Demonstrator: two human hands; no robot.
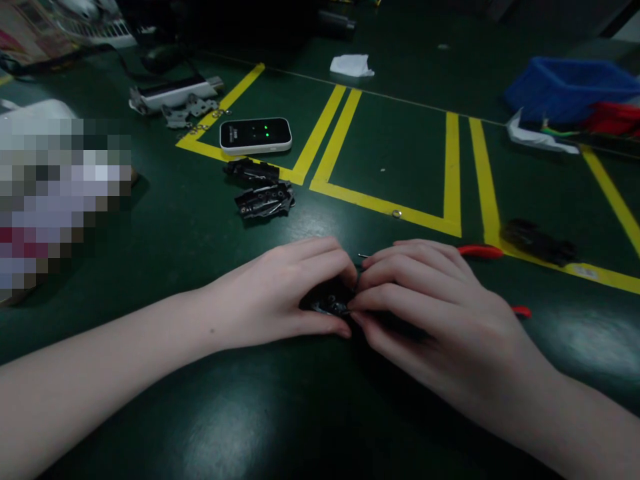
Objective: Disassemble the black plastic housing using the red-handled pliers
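Note:
Near the middle of the table, a small black plastic part (330,305) with shiny metal bits lies between my hands. My left hand (295,290) curls round it, fingers over the far side and thumb along the near side. At the part's right end, the fingertips of my right hand (425,293) are pinched together; what is between them is hidden. A tool with red handles (481,251) lies under and behind my right hand, its thin metal tip showing left of the knuckles.
Two black plastic parts (265,200) lie beyond my left hand, near a white-edged device (255,135) with green lights. A small metal ring (397,214) rests on yellow tape. Another black part (539,243), a blue bin (575,87) and a blurred-out area (55,193) flank the workspace.

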